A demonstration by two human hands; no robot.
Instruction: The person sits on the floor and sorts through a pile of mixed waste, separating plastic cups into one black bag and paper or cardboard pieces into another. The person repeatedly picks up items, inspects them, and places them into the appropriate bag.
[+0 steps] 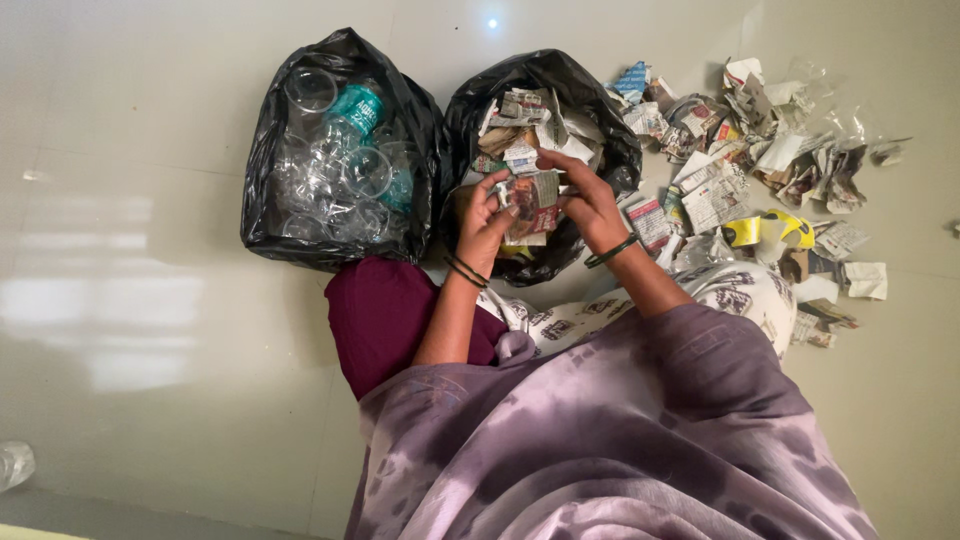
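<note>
My left hand (484,222) and my right hand (588,200) both grip a crumpled piece of printed paper (532,203) between them. They hold it just above the open black bag of crumpled paper (600,95). To the left stands another black bag (268,130) filled with clear plastic bottles (345,165). Both wrists wear dark bangles.
Several crumpled newspaper scraps (760,150) and bits of clear wrap lie scattered on the pale tiled floor at the right, with a yellow scrap (790,228) among them. A clear plastic piece (14,464) lies at the far left. My purple garment (600,440) fills the foreground.
</note>
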